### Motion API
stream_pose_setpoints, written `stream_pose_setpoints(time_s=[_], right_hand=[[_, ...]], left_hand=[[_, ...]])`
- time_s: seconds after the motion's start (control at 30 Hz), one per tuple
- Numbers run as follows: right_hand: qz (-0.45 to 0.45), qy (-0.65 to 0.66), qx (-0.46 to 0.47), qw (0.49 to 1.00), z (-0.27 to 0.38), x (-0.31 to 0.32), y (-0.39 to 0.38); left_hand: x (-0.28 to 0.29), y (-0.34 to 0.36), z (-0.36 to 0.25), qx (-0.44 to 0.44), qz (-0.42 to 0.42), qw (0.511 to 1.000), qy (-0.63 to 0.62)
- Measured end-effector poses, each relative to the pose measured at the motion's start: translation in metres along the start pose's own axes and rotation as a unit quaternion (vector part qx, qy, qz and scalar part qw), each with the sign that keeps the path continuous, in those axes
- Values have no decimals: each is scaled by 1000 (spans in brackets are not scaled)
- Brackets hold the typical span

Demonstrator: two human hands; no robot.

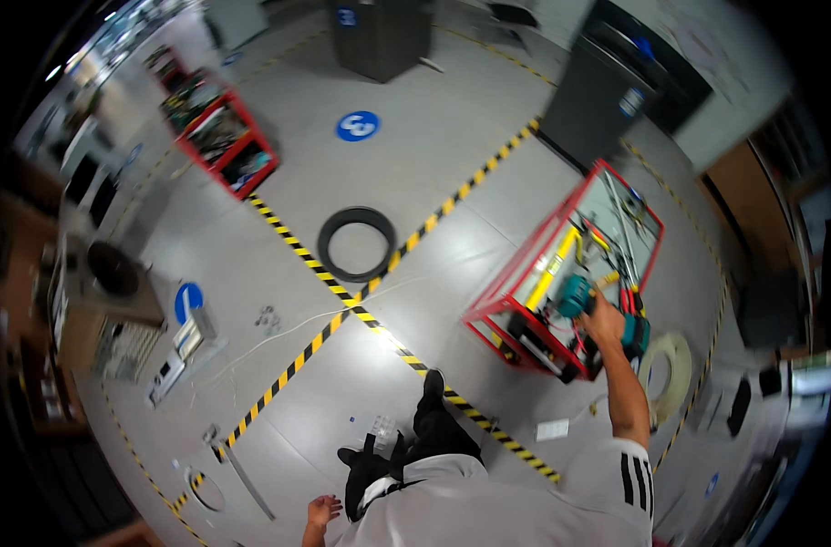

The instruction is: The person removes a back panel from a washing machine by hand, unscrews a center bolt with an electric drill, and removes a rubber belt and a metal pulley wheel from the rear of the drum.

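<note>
My right hand (603, 319) grips a teal and black cordless drill (575, 294) over a red-framed tool cart (476, 314) at the right. On the cart's top lie a yellow bar-shaped tool (552, 264), long metal rods (616, 210) and other hand tools. Low in the view, my left hand (324, 509) hangs beside my dark-trousered legs, its fingers loosely apart and holding nothing.
A black ring (357, 214) lies near crossed striped floor tape. Another red cart (247, 173) stands upper left; dark appliance cabinets (575, 100) at the back. A pale coil (663, 346), white cable, cardboard box (78, 337) and metal pieces (247, 483) sit on the floor.
</note>
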State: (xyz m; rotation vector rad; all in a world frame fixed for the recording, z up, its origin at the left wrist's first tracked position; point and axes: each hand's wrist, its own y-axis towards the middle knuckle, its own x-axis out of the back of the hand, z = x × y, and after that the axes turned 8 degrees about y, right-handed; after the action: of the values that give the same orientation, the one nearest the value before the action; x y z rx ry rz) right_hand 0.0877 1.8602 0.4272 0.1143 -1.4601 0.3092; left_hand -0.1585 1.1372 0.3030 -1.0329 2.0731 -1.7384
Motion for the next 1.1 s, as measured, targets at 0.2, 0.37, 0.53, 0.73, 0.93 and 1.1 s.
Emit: stream_pose_setpoints(time_s=[0.2, 0.37, 0.53, 0.73, 0.93, 1.1], right_hand=[[-139, 184, 57, 971, 42, 48, -73], [-163, 395, 239, 872, 76, 21, -117], [145, 524, 251, 801, 280, 17, -294], [459, 290, 474, 693, 442, -49, -466], [554, 88, 750, 349, 561, -47, -671], [595, 32, 795, 117, 600, -51, -770]], left_hand=[[3, 31, 56, -42, -18, 995, -90], [10, 63, 113, -83, -35, 980, -179], [65, 50, 178, -264, -160, 914, -262], [138, -44, 220, -245, -292, 811, -444], [199, -160, 248, -281, -305, 516, -749], [239, -193, 278, -326, -306, 207, -870]])
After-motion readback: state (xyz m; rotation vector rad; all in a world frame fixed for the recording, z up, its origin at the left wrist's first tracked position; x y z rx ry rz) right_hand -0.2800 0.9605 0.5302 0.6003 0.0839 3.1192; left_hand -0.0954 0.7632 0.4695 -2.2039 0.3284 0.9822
